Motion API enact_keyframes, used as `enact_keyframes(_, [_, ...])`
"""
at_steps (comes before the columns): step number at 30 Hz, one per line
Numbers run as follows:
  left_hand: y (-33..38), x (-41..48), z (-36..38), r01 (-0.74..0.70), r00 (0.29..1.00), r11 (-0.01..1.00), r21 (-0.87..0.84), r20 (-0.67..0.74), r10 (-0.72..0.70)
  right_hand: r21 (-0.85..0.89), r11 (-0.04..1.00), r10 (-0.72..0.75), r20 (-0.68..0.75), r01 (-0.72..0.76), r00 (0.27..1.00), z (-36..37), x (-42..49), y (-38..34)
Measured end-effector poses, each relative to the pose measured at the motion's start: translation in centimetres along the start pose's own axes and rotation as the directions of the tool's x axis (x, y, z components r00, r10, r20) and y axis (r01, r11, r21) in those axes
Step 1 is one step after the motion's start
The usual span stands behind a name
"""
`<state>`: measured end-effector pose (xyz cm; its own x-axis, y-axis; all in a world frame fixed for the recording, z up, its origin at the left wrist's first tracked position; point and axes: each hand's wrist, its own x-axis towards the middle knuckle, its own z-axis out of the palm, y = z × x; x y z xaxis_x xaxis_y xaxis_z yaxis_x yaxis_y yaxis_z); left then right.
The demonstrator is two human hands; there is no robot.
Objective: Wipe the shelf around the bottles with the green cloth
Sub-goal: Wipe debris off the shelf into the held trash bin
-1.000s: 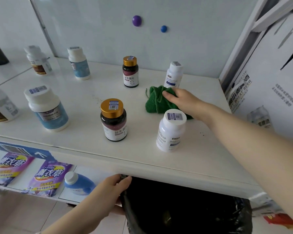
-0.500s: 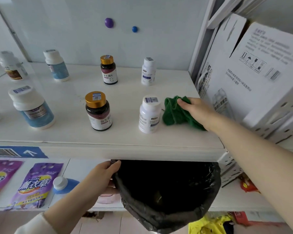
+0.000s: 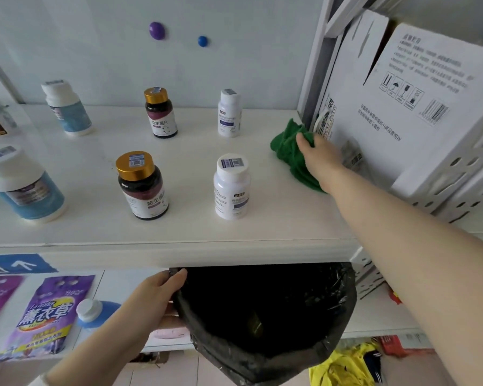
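Holding one green cloth (image 3: 287, 154) near perhaps seven bottles (image 3: 231, 190).

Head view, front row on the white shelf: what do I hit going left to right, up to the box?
blue-label bottle → gold-cap brown bottle → white bottle → green cloth, under the right hand → white cardboard box
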<state>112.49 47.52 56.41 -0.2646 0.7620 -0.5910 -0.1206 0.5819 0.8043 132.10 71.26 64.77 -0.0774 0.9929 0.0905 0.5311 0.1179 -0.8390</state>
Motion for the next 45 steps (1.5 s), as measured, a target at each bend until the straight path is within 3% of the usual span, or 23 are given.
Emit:
enact_keyframes(4, [-0.2,0.4,-0.1,-0.007,1.0,1.0,0.014,-0.011,0.007,-0.072,0.995,-0.065,0.099,0.072,0.993,0.6,-1.8,-0.4])
enact_keyframes(15, [-0.7,0.3,-0.1,-0.077,0.996,0.997,-0.008,0.049,0.078,-0.009,0.996,-0.078,0.352,0.086,0.933,-1.9,-13.6,-0.4])
enact_keyframes(18, [-1.1,-0.1,0.0,-0.081,0.994,0.996,-0.032,0.064,0.083,0.02,0.998,-0.063,0.335,0.06,0.94,-2.1,-16.8,0.0])
enact_keyframes(21, [-2.0,-0.4,0.1,-0.072,0.994,0.996,-0.052,0.079,0.076,0.078,0.994,0.04,0.369,-0.074,0.929,-1.2,-19.5,1.5])
enact_keyframes(23, [-2.9,-0.8,0.1,-0.063,0.995,0.997,-0.04,0.077,0.066,0.088,0.993,0.046,0.313,-0.077,0.949,-0.5,-21.2,2.4])
enact_keyframes(26, [-4.6,-1.8,0.2,-0.051,0.997,0.998,-0.02,0.048,0.052,0.091,0.995,0.03,0.141,-0.043,0.989,0.4,-23.2,3.1])
enact_keyframes(30, [-7.6,-3.6,-0.4,-0.056,0.998,0.998,0.028,-0.014,0.056,-0.099,0.991,0.118,0.309,-0.092,0.944,2.2,-25.6,3.8])
enact_keyframes(33, [-10.5,-5.2,-0.9,-0.029,0.999,1.0,-0.011,-0.033,0.029,-0.076,0.994,0.1,0.26,-0.082,0.961,3.3,-26.8,4.7])
enact_keyframes(36, [-13.8,-6.9,-1.7,0.014,0.996,0.997,-0.071,-0.084,-0.02,-0.135,0.982,0.174,0.402,-0.129,0.899,5.1,-28.8,6.0])
enact_keyframes(41, [-19.2,-9.3,-4.7,0.077,0.968,0.978,-0.192,-0.22,-0.119,-0.157,0.977,0.208,0.517,-0.147,0.83,9.6,-31.8,6.1])
enact_keyframes(45, [-22.5,-11.8,-9.0,0.075,0.934,0.96,-0.269,-0.32,-0.163,-0.163,0.985,0.136,0.585,-0.048,0.8,14.2,-34.7,3.6])
